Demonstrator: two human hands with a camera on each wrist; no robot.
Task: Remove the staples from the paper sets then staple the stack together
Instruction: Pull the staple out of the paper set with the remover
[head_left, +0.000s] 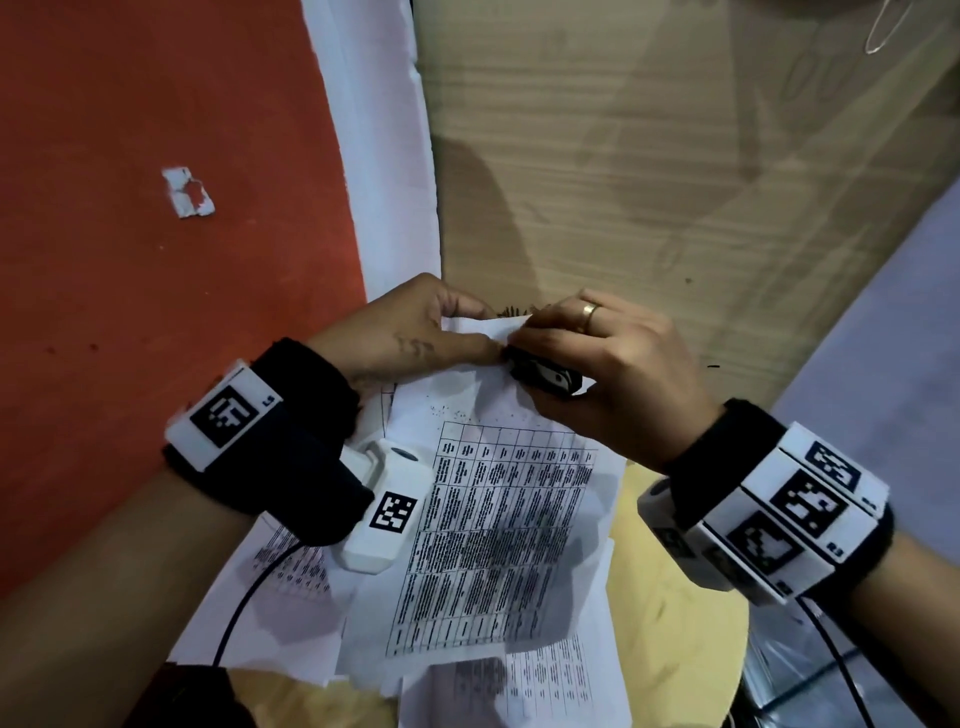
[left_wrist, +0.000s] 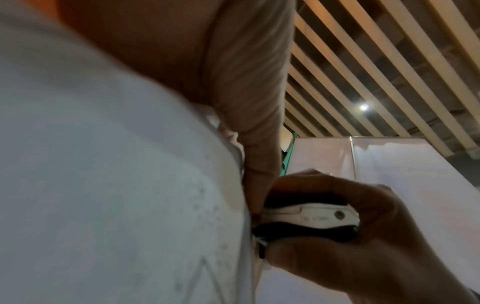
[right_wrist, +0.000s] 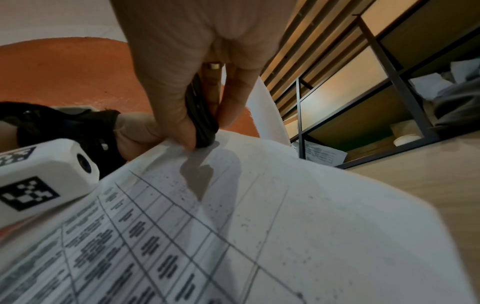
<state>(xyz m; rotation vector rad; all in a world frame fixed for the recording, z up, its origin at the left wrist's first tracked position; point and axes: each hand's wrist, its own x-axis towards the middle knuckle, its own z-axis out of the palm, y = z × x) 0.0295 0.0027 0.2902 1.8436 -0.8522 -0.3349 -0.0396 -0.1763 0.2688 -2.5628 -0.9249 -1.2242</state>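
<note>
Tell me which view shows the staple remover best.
Left wrist: the staple remover appears side-on, black and white, gripped by the right hand at the paper's edge. Head view shows part of it; right wrist view shows only a black sliver between fingers.

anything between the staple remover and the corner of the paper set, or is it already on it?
Nothing visible in the way. The right hand grips the staple remover with its tip against the top corner of the paper set, and the left hand pinches that corner beside it. The staple itself is hidden.
</note>
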